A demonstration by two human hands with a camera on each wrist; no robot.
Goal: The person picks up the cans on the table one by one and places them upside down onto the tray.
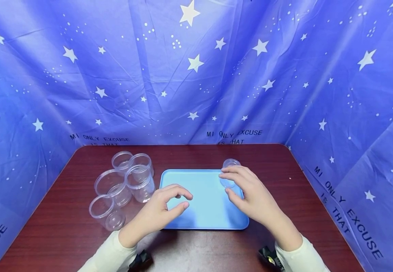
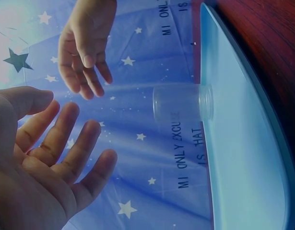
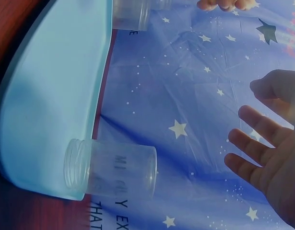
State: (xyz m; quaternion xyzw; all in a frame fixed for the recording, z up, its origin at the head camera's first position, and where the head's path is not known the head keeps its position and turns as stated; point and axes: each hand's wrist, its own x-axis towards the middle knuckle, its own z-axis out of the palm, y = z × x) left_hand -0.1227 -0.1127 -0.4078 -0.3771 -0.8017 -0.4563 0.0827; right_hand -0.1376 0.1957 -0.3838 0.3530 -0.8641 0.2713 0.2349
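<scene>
A clear plastic jar [image 3: 121, 167] stands upside down at the far right of the light blue tray [image 1: 203, 211], its threaded neck against the tray. My right hand [image 1: 250, 190] hovers over that side with relaxed fingers. It partly covers the jar [image 1: 229, 163] in the head view, while the right wrist view shows a gap between them. Over the tray's left part is my left hand [image 1: 164, 207], thumb and fingers loosely bent and apart, with nothing in its grasp. Both hands hang in the air above the tray in the left wrist view.
Several clear plastic jars [image 1: 140, 183] stand grouped on the dark red wooden table [image 1: 63, 215], left of the tray. A blue curtain [image 1: 169, 75] with white stars encloses the table's back and sides. Black straps [image 1: 269, 258] show near both wrists.
</scene>
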